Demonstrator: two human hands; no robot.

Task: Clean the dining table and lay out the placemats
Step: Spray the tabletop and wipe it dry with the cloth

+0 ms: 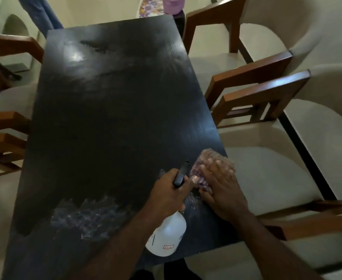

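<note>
A dark dining table [113, 110] fills the middle of the view, with wet smears near its front left. My left hand [169, 191] grips the neck of a white spray bottle [167, 234] with a black nozzle, held over the table's near right part. Just to its right, my right hand [221, 188] presses flat on a purplish cloth [208, 158] that lies on the table close to the right edge. The cloth and that hand look blurred.
Cream chairs with brown wooden arms [253, 71] stand along the right side, and more chairs [6, 122] line the left. Beyond the far end, a patterned mat [151, 6] lies on the floor beside a person's legs [174, 5]. A blue cloth [42, 15] hangs at the back left.
</note>
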